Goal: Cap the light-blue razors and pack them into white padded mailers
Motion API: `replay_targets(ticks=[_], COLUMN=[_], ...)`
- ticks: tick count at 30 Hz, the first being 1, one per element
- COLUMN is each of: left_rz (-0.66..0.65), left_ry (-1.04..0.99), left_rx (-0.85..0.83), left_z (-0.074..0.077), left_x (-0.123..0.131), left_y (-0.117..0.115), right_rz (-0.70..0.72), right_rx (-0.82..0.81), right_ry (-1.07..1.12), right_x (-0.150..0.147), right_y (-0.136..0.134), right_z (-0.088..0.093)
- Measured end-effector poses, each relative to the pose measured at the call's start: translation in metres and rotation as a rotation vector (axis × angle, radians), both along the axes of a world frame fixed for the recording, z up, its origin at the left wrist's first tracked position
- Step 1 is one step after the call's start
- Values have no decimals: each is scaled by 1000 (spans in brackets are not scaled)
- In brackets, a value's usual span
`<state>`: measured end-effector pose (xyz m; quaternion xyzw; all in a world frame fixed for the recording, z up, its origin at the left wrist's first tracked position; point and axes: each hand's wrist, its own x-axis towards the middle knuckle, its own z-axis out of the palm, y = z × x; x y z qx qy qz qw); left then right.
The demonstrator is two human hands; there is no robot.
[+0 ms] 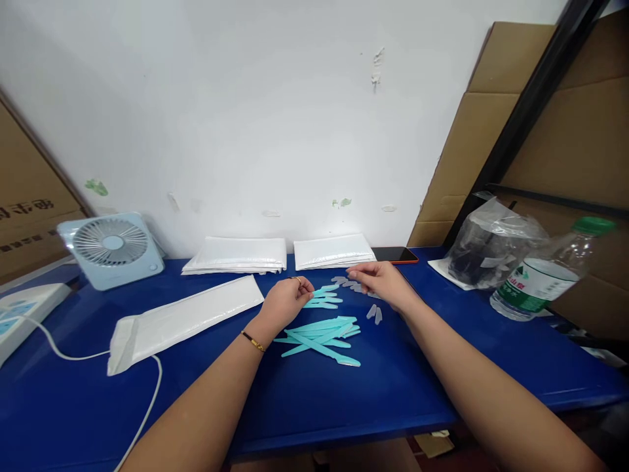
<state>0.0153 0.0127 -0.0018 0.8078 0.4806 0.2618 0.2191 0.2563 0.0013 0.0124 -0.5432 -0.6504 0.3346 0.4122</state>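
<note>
Forearms [206, 400] are slanting near; left hand [285, 301] by teal razors [323, 300], right hand [383, 283] by clear slips [371, 311], both narrow, holds unclear; I'm advising gentle pinching.

The left hand [285, 301] hides ends of turquoise razors [326, 300], the view's edge crops the power strip [34, 314], and whether the right hand [377, 280] holds anything is unclear

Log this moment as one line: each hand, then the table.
Left hand: at upper turquoise pieces, grip unclear | Right hand: by clear pieces, grip unclear | Table: lower turquoise pile, white packets, phone
</note>
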Motion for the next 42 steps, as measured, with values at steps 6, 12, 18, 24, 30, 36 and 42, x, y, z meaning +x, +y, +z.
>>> replay_targets(ticks=[6,12,18,24,30,36,42], left_rz=[-132,-245,-218,-175,-169,-172,-152], left_ry=[162,300,332,359,320,337,276], left_rx=[75,24,28,33,-35,-5,-35], left_z=[6,9,8,10,8,11,11], left_x=[1,6,6,7,5,2,-1], left_y=[-10,-19,-19,-21,-18,-18,-17], right_rz=[-50,-3,22,122,337,355,362], right_rx=[92,137,212,87,-82,-103,-137], right_ry=[-632,-909,-891,-468,-271,-310,-317], right_x=[36,16,0,12,15,16,14], right_y=[8,10,8,-1,-2,0,-3], right_z=[2,-10,-13,-2,-3,-9,-3])
